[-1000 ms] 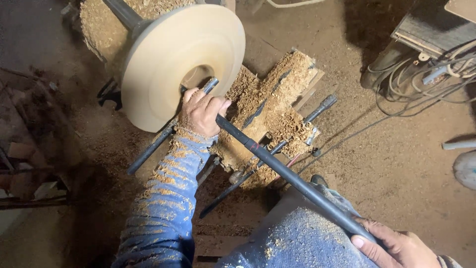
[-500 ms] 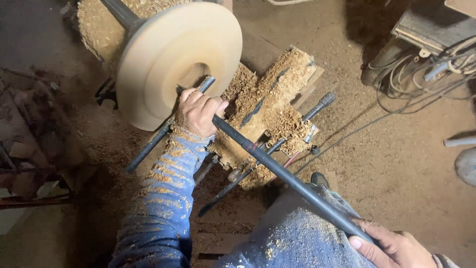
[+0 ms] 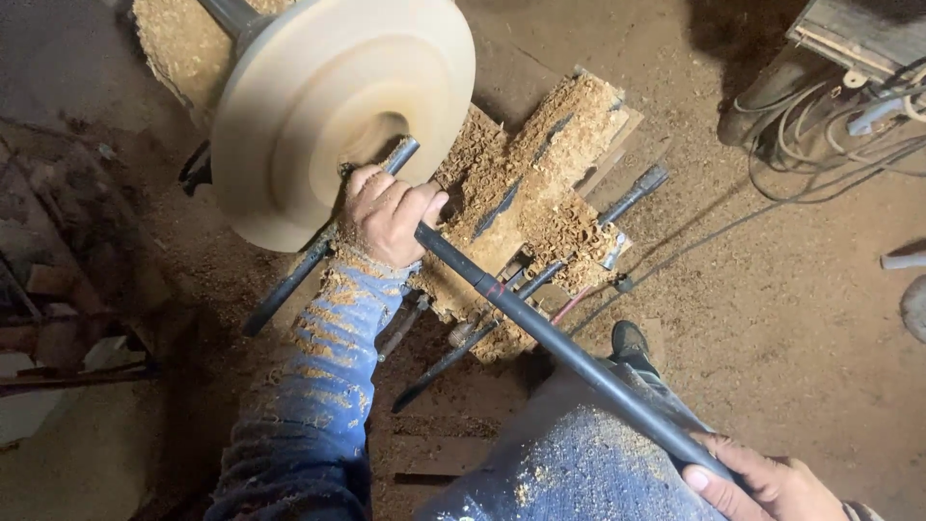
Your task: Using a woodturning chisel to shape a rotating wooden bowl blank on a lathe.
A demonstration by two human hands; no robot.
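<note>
This is a woodturning workshop. A pale wooden disc (image 3: pixel 342 111), blurred at its rim and so probably spinning, sits on a lathe shaft (image 3: pixel 231 14). Just right of the disc lies a wooden board (image 3: pixel 540 193) heaped with shavings, with several long dark turning tools (image 3: pixel 632 196) lying across and beside it. Sawdust covers the earthen floor (image 3: pixel 772 318) around the disc. Well to the right of the disc, tangled cables (image 3: pixel 820 135) hang from a metal box (image 3: pixel 858 34).

Dim workshop light, dark corners; wooden disc (image 3: pixel 342 111) perhaps motion-blurred.
</note>
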